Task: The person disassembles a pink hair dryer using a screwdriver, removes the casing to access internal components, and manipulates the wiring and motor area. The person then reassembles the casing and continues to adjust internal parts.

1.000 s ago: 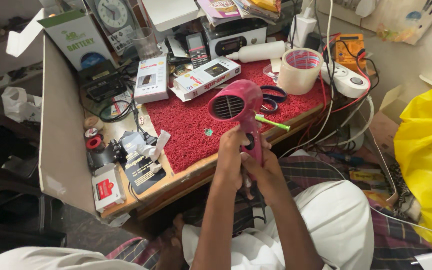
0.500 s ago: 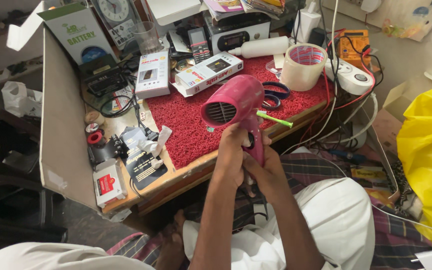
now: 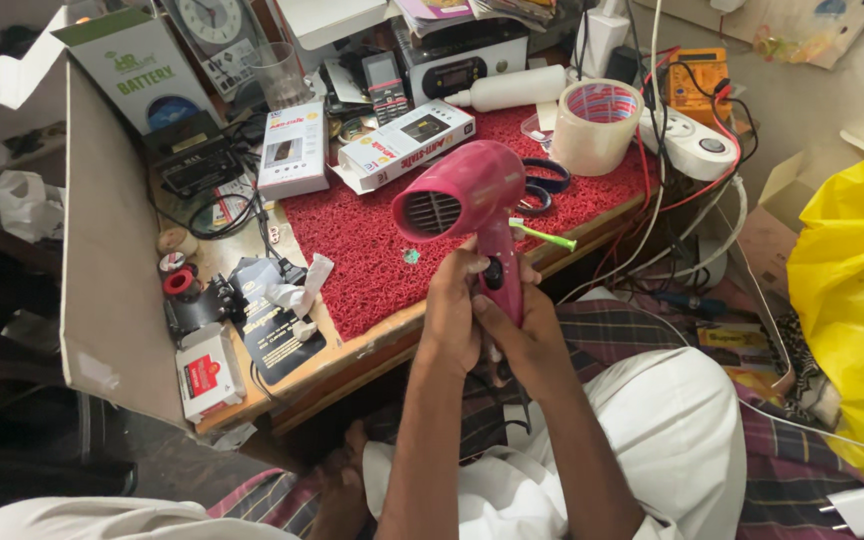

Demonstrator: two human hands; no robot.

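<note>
Pink hair dryer (image 3: 467,195) held upright above the tabletop (image 3: 352,360): my left hand (image 3: 452,315) and right hand (image 3: 517,335) both clamp its handle, steadying it; tape roll (image 3: 595,125) sits at two o'clock.

Both forearms are bare from the elbows down; no sleeve, watch or bracelet shows on either. The left hand (image 3: 452,315) and right hand (image 3: 522,335) wear no gloves and no rings that can be made out. A white cloth garment (image 3: 652,440) lies loose and lightly creased over the lap and the right knee, with more white cloth at the near left edge. Under it shows a checked wrap (image 3: 602,325) in dark maroon and grey with thin pale lines, reaching out to the right. A bare foot (image 3: 337,480) shows below the desk edge.
</note>
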